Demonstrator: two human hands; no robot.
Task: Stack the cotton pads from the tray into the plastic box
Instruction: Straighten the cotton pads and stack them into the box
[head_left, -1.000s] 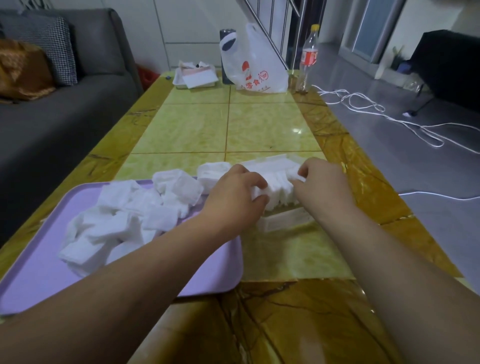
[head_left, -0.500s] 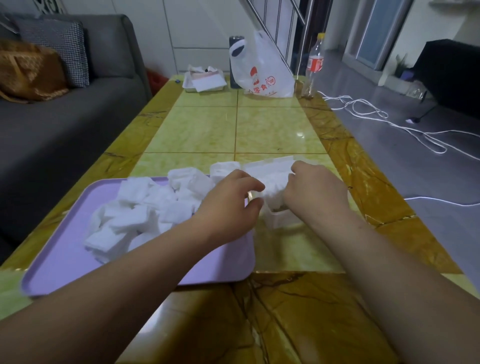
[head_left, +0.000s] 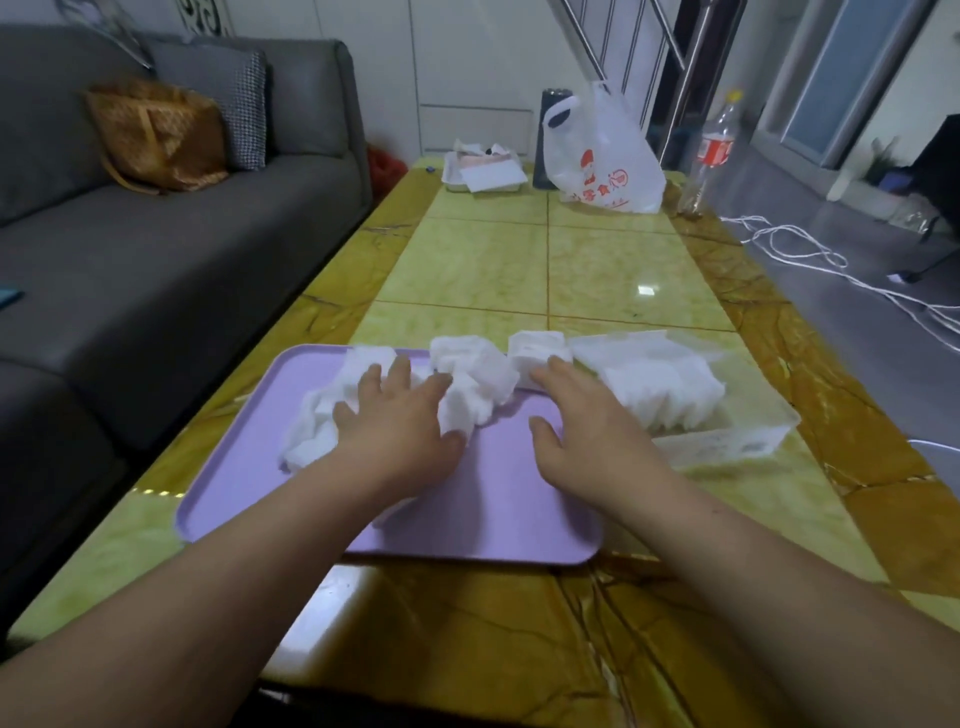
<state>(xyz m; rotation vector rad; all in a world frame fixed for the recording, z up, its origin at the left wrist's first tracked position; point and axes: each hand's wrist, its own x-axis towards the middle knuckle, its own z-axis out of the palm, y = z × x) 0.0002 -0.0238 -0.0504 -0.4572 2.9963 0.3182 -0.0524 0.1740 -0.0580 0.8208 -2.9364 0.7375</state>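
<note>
A lilac tray (head_left: 493, 509) lies on the table in front of me with a loose heap of white cotton pads (head_left: 478, 384) along its far edge. To its right stands the clear plastic box (head_left: 727, 447), packed with a row of upright cotton pads (head_left: 670, 389). My left hand (head_left: 400, 426) lies spread on the left part of the heap, fingers straight. My right hand (head_left: 587, 431) hovers over the tray's right side with fingers extended toward the pads, holding nothing.
The yellow tiled table (head_left: 545, 265) stretches away from me. At its far end are a white plastic bag (head_left: 602, 156), a dark can (head_left: 550, 135), a small white dish with paper (head_left: 483, 171) and a bottle (head_left: 711, 156). A grey sofa (head_left: 156, 249) runs along the left; white cables (head_left: 810, 254) lie on the floor at right.
Both hands have left the plastic box and moved left and nearer, over the tray. The left hand has opened and now lies on the pad heap. The view has shifted.
</note>
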